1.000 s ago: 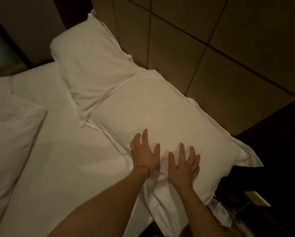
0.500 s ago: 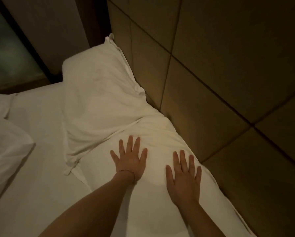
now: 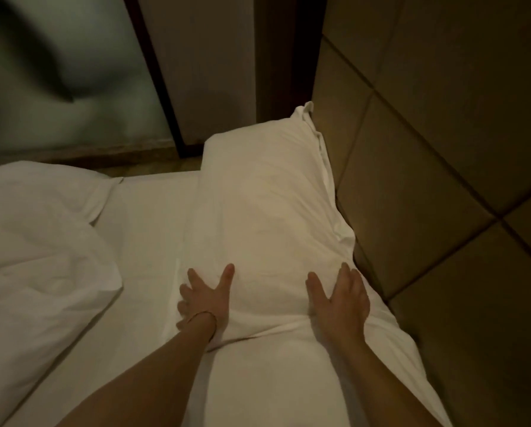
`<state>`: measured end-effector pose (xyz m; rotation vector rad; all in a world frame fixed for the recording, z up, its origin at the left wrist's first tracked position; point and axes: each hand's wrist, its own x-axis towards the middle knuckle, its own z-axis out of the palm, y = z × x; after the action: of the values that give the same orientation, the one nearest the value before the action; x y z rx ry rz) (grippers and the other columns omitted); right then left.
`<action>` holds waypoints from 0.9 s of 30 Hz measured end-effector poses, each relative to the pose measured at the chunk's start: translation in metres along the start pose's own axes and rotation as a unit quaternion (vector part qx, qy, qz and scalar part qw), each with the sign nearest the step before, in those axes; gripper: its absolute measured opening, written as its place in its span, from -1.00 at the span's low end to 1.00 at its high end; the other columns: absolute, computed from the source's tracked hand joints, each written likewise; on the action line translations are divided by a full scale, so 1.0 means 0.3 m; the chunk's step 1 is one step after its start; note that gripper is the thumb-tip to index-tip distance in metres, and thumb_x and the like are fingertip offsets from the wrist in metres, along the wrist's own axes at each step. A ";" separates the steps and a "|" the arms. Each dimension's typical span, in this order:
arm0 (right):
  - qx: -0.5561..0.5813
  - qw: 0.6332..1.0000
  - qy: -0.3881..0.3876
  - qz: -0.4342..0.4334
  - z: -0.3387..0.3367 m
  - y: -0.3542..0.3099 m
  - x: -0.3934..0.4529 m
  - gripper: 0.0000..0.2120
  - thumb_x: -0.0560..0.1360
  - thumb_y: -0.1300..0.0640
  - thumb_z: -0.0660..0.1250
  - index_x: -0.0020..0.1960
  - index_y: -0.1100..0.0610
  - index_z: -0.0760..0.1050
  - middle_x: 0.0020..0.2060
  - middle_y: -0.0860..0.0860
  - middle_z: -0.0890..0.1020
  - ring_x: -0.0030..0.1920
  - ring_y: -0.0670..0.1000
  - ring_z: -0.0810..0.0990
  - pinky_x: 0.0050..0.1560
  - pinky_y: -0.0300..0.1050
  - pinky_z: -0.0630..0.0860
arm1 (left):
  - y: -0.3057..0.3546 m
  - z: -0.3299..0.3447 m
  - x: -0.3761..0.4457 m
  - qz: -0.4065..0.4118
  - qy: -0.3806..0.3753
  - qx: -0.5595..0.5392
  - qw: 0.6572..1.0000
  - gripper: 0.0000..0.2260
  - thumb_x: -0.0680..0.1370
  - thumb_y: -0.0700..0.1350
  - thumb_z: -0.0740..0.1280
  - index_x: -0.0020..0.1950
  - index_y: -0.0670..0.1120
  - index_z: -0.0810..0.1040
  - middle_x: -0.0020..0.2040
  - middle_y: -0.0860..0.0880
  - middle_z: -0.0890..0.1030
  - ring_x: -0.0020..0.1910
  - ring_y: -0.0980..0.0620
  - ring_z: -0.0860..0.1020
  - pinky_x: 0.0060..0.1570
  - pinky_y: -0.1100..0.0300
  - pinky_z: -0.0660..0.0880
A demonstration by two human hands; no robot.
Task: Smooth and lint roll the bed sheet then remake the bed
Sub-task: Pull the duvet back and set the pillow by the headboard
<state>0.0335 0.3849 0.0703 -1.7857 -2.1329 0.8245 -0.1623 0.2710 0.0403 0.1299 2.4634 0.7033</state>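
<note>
Two white pillows lie end to end along the padded headboard [image 3: 443,180]. The far pillow [image 3: 267,208] overlaps the near pillow [image 3: 289,383], which passes under my forearms. My left hand [image 3: 205,298] rests with fingers spread on the far pillow's near left edge, thumb on top. My right hand [image 3: 338,298] lies flat with fingers apart on its near right side, close to the headboard. The fabric bunches into wrinkles between both hands. Neither hand holds anything. The white bed sheet [image 3: 147,229] lies flat left of the pillows.
A bunched white duvet or another pillow [image 3: 42,248] covers the left part of the bed. Beyond the bed's far edge stand a frosted glass panel [image 3: 67,72] and a dark door frame [image 3: 153,75]. No lint roller is in view.
Both hands slid forward from the near pillow onto the far pillow's near end and moved apart. The view swung up along the headboard.
</note>
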 end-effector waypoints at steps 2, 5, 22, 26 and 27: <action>0.018 0.994 -0.083 0.068 0.048 -0.055 0.077 -0.13 0.48 -0.49 -0.12 0.59 0.04 -0.05 0.56 0.10 0.08 0.55 0.11 -0.02 0.53 0.13 -0.17 | -0.017 -0.001 0.043 -0.048 0.007 -0.045 0.998 0.12 0.25 0.67 0.02 0.63 0.01 -0.05 0.55 -0.21 0.22 0.49 -0.29 0.23 0.45 -0.30 0.16; 0.065 0.982 -0.136 0.110 0.102 -0.113 0.148 0.01 0.37 -0.59 -0.17 0.59 0.07 -0.02 0.54 0.14 0.16 0.53 0.16 0.10 0.53 0.16 -0.08 | -0.017 0.012 0.059 -0.063 0.003 -0.050 0.997 0.07 0.28 0.64 0.07 0.49 -0.15 0.22 0.41 -0.22 0.43 0.39 -0.22 0.39 0.42 -0.15 0.22; -0.038 0.997 0.054 0.031 -0.011 -0.039 0.204 -0.28 0.52 -0.45 -0.16 -0.09 0.14 0.45 -0.18 0.09 0.54 -0.13 0.13 0.48 -0.05 0.03 0.42 | -0.008 -0.038 0.136 -0.139 -0.112 -0.376 0.909 0.11 0.05 0.61 0.43 0.38 -0.11 0.44 0.17 -0.13 0.62 0.11 -0.17 0.61 0.22 -0.14 0.53; 0.009 0.993 -0.002 0.119 -0.012 -0.080 0.298 -0.18 0.51 -0.46 -0.17 0.47 0.09 0.28 0.40 0.16 0.40 0.40 0.21 0.31 0.42 0.22 0.06 | 0.038 -0.067 0.241 -0.100 -0.251 -0.423 0.865 -0.04 0.13 0.47 0.56 0.40 -0.02 0.53 0.21 -0.15 0.66 0.18 -0.23 0.63 0.27 -0.26 0.49; 0.029 0.988 -0.044 0.149 0.003 -0.085 0.315 -0.15 0.50 -0.48 -0.17 0.52 0.11 0.21 0.45 0.16 0.35 0.44 0.20 0.27 0.46 0.20 -0.02 | 0.075 -0.088 0.228 -0.109 -0.237 -0.427 0.866 -0.03 0.07 0.42 0.62 0.35 -0.06 0.56 0.16 -0.15 0.68 0.12 -0.23 0.66 0.20 -0.26 0.53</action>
<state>-0.0092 0.4731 0.0678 -2.1047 -1.8954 1.0401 -0.2351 0.2947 0.0364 -0.2811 1.4986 1.3899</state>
